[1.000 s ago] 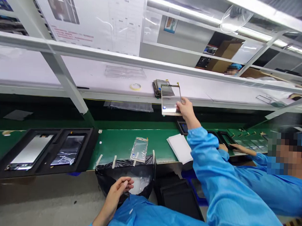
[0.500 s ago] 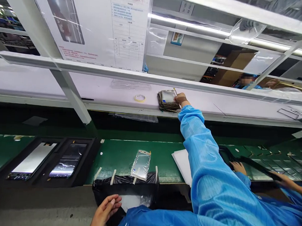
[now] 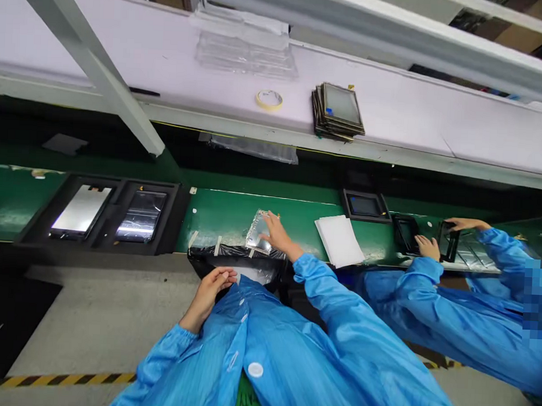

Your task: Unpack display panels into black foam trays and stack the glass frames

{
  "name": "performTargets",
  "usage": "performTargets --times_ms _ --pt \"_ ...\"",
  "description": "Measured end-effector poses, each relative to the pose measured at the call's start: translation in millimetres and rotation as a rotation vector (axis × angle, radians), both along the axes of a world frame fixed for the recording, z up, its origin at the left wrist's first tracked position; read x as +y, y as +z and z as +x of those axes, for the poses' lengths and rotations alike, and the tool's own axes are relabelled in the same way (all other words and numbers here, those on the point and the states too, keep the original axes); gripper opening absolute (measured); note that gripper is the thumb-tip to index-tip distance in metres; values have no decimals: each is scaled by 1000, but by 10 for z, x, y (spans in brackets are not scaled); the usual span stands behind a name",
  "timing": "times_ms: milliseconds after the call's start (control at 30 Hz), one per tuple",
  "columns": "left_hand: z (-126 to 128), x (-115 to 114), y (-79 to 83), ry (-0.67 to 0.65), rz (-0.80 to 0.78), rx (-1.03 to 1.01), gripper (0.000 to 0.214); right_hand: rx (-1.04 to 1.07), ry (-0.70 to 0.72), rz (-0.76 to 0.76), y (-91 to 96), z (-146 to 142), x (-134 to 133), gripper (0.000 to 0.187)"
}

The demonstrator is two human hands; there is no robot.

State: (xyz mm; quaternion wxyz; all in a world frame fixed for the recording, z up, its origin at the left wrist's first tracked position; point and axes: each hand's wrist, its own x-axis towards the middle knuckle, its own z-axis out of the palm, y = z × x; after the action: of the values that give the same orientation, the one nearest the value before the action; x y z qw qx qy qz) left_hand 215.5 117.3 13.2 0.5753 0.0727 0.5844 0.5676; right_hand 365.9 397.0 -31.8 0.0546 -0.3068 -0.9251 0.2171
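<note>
A clear panel (image 3: 254,231) lies on the green table (image 3: 221,216), at a slight slant, its lower end at the near edge. The person's right hand (image 3: 279,234) is over its right side with the grip spread, thumb and fingers apart; whether they touch the panel I cannot tell. Just below, a black bag (image 3: 200,263) hangs from the table's edge by pale tape strips (image 3: 218,245), and something white shows inside it. The left hand (image 3: 209,291) is beside the bag's opening, its grip loosely curled with the thumb near the fingertips; I cannot tell whether it pinches anything.

To the right of the panel lie white sheets (image 3: 340,239), fanned a little, and behind them a small black tray (image 3: 346,207) with a dark screen in it. To the left, a larger black tray (image 3: 172,222) holds a pale screen (image 3: 82,210) and a shiny dark screen (image 3: 141,217) in separate compartments.

On the pale shelf above (image 3: 405,113) stand a stack of framed panels (image 3: 342,105), a roll of tape (image 3: 270,106) near it and clear plastic sleeves (image 3: 246,53) farther back. At the far right, a co-worker's hands (image 3: 429,248) are at dark frames (image 3: 405,236) on the table.
</note>
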Motion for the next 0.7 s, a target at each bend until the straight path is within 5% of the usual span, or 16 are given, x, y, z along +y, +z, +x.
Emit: performTargets --times_ms 67,133,233,367,567,700 --pt "-23 -58 -43 -22 -1 -1 56 -316 -31 -101 -604 -18 -363 102" --pt "-50 -145 -81 -38 -3 -3 55 -503 -33 -113 -998 -9 -597 112" --pt "-113 -321 -135 -39 -13 -8 52 -546 -27 -4 -1268 72 -872 87" --pt "-239 -556 -221 -19 -30 7 51 -450 -41 174 -1278 206 -1083 55" --pt "-378 -737 -359 -60 -16 -36 44 -560 -20 176 -1014 68 -956 57" --pt "-463 -766 -449 -111 22 -104 36 -524 -53 204 -668 -56 -865 55"
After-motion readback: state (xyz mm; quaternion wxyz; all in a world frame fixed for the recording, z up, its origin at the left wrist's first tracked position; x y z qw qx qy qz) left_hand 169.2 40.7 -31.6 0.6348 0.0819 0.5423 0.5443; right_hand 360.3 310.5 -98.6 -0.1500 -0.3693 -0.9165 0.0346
